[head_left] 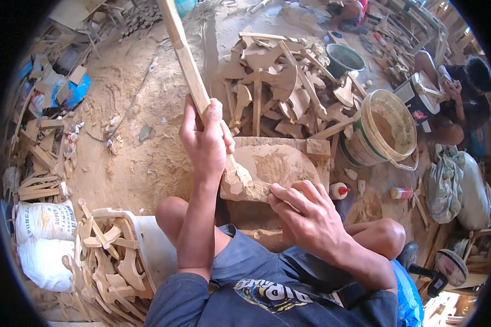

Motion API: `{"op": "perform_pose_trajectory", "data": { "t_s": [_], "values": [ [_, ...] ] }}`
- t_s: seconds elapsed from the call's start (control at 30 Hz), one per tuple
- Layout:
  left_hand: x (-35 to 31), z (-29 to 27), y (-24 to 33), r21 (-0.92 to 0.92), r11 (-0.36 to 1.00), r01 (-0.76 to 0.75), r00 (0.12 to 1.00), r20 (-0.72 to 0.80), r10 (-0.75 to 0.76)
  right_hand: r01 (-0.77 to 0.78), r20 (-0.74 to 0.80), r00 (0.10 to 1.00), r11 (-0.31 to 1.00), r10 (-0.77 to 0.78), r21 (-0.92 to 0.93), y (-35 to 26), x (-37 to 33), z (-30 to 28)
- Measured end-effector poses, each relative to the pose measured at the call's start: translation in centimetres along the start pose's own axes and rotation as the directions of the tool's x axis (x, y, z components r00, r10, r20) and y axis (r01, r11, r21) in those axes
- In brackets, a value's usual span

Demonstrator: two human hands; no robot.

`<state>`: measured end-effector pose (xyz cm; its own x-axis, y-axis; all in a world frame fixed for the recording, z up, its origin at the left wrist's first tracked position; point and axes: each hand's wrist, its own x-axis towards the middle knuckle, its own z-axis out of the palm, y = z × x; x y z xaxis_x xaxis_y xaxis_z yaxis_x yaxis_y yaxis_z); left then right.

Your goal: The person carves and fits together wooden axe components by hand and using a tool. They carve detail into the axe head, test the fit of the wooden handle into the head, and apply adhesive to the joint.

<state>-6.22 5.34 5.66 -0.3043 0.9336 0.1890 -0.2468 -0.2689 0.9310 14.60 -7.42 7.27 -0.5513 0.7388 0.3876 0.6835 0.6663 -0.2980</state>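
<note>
My left hand (206,140) is closed around a long pale wooden handle (186,61), which slants from the top of the view down toward my lap. Its lower end widens into a carved, faceted head (234,179). Against that head my right hand (312,217) pinches a rough tan piece (258,191) that looks like worn sandpaper between thumb and fingers. Both hands are over the near edge of a low, dust-covered wooden board (305,159) between my knees.
Beyond the board lies a heap of axe-shaped wooden pieces (281,76). A dusty bucket (368,133) and a glue bottle (339,191) are at the right. More cut pieces fill a white container (147,240) at left. Another person (466,92) sits far right; a small fan (450,267) is nearer.
</note>
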Motion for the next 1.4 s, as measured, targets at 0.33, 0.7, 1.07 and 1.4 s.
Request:
{"op": "perform_pose_trajectory", "data": {
  "t_s": [0.33,0.7,1.07,1.4],
  "values": [
    [0.7,-1.3,-0.1,-0.22,0.969,0.111,0.993,0.066,-0.099,-0.167,-0.339,0.928,0.986,0.157,0.0,2.6,0.8,-3.9],
    [1.3,-2.6,-1.6,-0.528,0.73,0.434,0.9,0.215,-0.379,-0.24,-0.495,0.834,0.968,0.244,0.073,4.5,0.6,-6.9],
    [1.8,-4.1,-2.1,-0.714,0.422,0.559,0.829,0.479,-0.289,-0.278,-0.559,0.781,0.957,0.277,0.086,5.4,0.1,-8.3],
    [0.6,-3.4,-1.2,-0.635,0.59,0.498,0.847,0.503,-0.173,-0.255,-0.542,0.792,0.959,0.282,0.127,4.7,0.4,-8.0]
  ]
}}
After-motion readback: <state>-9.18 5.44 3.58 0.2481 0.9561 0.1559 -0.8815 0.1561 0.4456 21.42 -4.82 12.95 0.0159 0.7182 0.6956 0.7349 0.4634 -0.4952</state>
